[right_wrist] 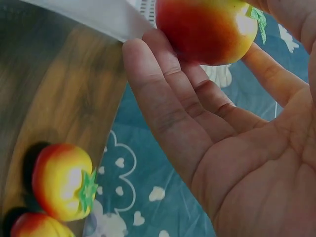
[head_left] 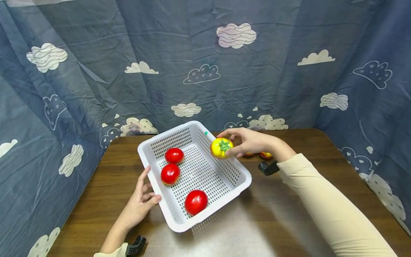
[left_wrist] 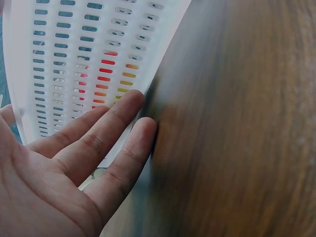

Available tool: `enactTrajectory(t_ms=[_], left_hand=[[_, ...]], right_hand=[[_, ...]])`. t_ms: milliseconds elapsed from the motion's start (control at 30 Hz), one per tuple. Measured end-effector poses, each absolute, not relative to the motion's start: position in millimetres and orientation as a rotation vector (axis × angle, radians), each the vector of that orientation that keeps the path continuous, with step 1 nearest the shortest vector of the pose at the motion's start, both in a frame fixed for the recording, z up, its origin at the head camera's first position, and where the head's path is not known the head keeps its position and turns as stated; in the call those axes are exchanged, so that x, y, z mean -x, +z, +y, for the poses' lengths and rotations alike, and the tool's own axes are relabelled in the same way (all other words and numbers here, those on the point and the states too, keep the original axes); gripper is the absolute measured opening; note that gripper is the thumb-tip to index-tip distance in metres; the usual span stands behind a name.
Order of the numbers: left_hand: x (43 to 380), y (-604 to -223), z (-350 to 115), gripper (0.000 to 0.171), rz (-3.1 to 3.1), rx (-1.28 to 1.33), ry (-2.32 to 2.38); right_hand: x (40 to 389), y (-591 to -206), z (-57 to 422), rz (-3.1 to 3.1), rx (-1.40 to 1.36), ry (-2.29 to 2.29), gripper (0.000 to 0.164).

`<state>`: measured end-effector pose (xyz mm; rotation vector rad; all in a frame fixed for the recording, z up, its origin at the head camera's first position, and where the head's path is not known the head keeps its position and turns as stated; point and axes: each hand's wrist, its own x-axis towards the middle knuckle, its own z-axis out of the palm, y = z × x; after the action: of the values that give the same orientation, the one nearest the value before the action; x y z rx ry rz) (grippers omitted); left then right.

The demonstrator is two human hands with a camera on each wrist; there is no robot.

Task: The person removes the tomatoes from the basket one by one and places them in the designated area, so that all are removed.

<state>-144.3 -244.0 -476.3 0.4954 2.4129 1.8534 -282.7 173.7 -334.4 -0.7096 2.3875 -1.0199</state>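
A white perforated plastic basket (head_left: 221,194) stands on the wooden table, with three red tomatoes inside: one at the back (head_left: 174,156), one beside it (head_left: 170,174) and one near the front corner (head_left: 196,202). My left hand (head_left: 138,201) holds the basket's left side, thumb over the rim and fingers against the outer wall (left_wrist: 74,29). A yellow-and-red tomato (head_left: 221,148) with a green leafy top is pinched by my right hand (head_left: 248,142) above the basket's right rim. In the right wrist view, thumb and fingers surround this tomato (right_wrist: 207,29).
Two more yellow-and-red tomatoes, one with its green top showing (right_wrist: 64,180) and one at the frame's corner (right_wrist: 39,226), rest on the table (head_left: 106,200) right of the basket. A dark cloud-print curtain (head_left: 205,96) hangs behind the table and along its sides.
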Motion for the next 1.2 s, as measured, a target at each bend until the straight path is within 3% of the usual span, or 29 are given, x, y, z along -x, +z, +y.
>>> enactTrajectory(t_ms=[1200], left_hand=[[145.7, -477.5, -244.1, 0.099, 2.377, -0.533, 1.892]], right_hand=[[287.7, -337.9, 248.3, 2.468, 0.502, -1.148, 0.069]])
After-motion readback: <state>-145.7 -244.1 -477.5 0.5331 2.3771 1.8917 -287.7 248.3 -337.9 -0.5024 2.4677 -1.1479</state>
